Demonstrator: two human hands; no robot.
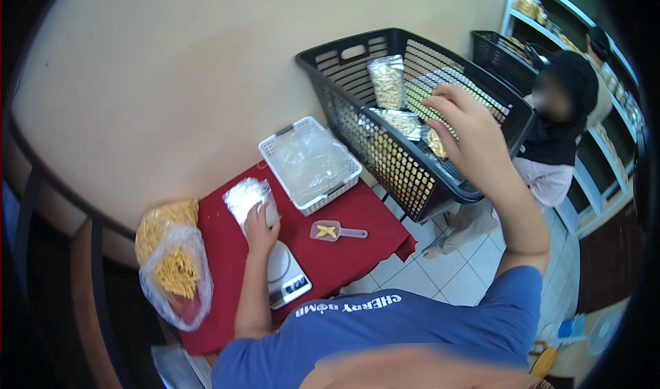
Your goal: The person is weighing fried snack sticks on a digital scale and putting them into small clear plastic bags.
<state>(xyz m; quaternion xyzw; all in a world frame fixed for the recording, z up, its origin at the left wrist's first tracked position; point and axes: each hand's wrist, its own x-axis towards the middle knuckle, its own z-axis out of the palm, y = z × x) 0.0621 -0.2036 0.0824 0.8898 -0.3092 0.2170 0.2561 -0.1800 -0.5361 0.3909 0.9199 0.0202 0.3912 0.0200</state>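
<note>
My left hand (262,230) rests on shiny silver-and-clear pouches (246,195) lying on the red-covered table; its grip is unclear. Just below that wrist is a white digital kitchen scale (291,283), its platform partly covered by my hand. My right hand (466,136) is raised over a large black plastic basket (381,167), fingers apart and holding nothing. Inside the basket are filled clear packets, including an upright packet of pale sticks (388,83) and one lying flat (402,124). A clear plastic scoop (326,231) with a few yellow pieces lies right of the scale.
An open plastic bag of yellow snack sticks (178,275) stands at the table's left edge, another full bag (160,224) behind it. A white basket (309,167) holds clear plastic bags. Beyond the black basket are a person (554,126), another person, and shelves (546,25).
</note>
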